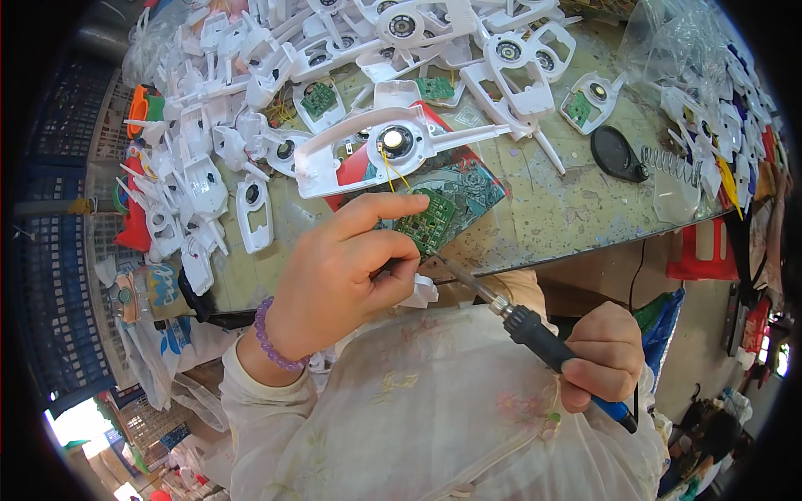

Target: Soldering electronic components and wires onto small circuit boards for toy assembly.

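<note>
Left hand (338,259)'s pinching a green circuit board (430,219), right hand (605,355)'s wrapped round a soldering iron (541,341), tip right by the board's near edge.

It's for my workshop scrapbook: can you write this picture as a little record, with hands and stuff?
Left hand: holding green circuit board
Left wrist: purple bead bracelet
Right hand: gripping soldering iron
Iron tip: at the board's near edge; contact unclear
Beyond the board: white plastic housing with round speaker
Table, right: black oval part, coil spring
Table, left: heaped white housings
</note>
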A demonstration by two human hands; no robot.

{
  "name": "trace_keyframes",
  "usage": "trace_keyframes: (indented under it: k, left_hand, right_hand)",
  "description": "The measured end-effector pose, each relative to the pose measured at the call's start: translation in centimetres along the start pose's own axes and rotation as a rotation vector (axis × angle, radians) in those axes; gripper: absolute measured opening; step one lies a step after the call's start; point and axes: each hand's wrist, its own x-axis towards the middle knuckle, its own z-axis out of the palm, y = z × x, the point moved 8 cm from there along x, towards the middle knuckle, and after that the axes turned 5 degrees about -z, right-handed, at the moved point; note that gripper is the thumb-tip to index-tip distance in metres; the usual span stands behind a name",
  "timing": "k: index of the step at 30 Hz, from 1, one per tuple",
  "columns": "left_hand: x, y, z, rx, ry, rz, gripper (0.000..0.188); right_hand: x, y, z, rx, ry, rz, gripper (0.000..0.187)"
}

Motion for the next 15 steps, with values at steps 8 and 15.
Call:
trace_keyframes:
  k: [8, 15]
  left_hand:
    - [0.0, -0.1, 0.0, -0.014, 0.004, -0.006, 0.013]
    - [0.0, 0.0, -0.1, -0.02, -0.015, -0.019, 0.012]
  right_hand:
    - [-0.7, -0.1, -0.4, -0.044, 0.066, -0.002, 0.025]
    - [-1.6, 2.8, 0.2, -0.104, 0.109, 0.239, 0.059]
